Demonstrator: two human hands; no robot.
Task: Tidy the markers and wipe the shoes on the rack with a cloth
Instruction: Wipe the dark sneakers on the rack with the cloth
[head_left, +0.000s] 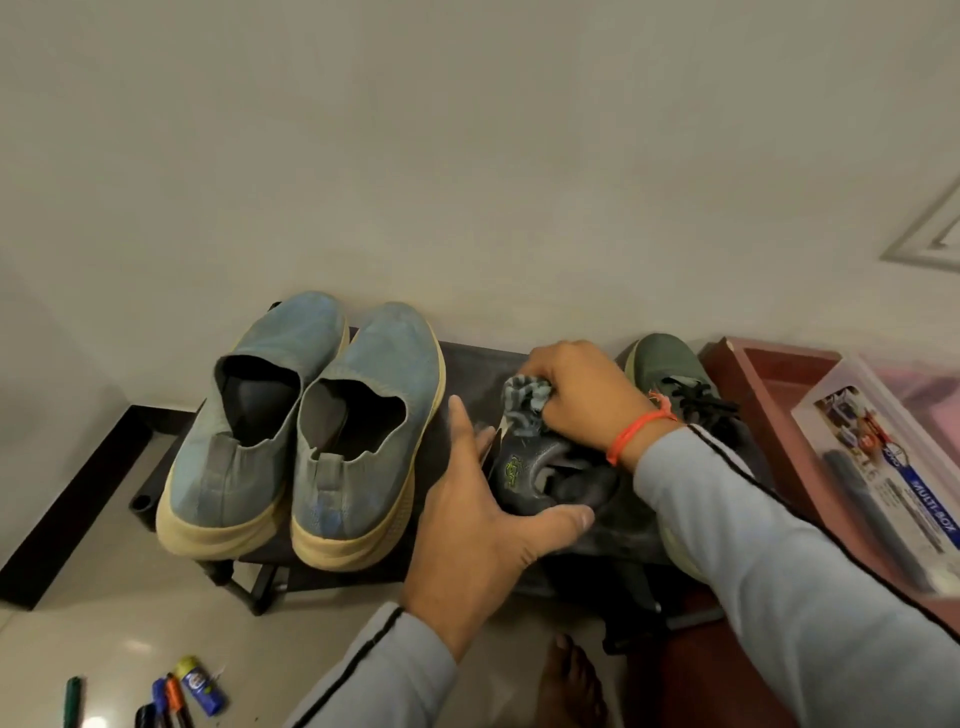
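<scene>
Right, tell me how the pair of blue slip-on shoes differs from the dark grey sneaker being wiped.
The blue slip-on shoes stand untouched as a pair; the dark grey sneaker is steadied by the left hand while the right hand rubs it with a grey striped cloth. The slip-ons have thick cream soles; the sneaker shows green markings. Both sit on the dark rack.

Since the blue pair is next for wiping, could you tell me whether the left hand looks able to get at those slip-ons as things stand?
Probably yes. The left hand steadies the dark shoe right beside the blue slip-ons, and nothing lies between them. It would have to let go first, while the right hand holds the cloth.
</scene>
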